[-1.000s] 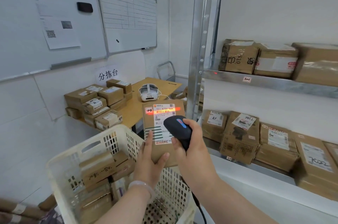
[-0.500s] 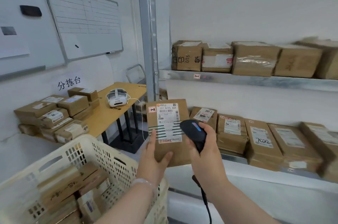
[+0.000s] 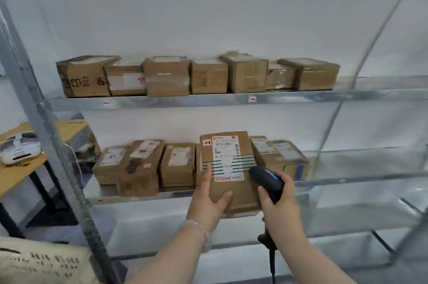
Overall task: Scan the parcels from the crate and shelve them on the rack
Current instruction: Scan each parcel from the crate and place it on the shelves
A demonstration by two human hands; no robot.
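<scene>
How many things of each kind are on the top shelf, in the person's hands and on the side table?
Boxes on the top shelf: 7
Box in the left hand: 1
Scanner in the right hand: 1
Headset on the table: 1
Total: 10

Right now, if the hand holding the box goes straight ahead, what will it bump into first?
Probably the lower shelf's row of boxes. The left hand points there, with its parcel leading. What lies right behind the parcel is hidden, so there may be a gap.
</scene>
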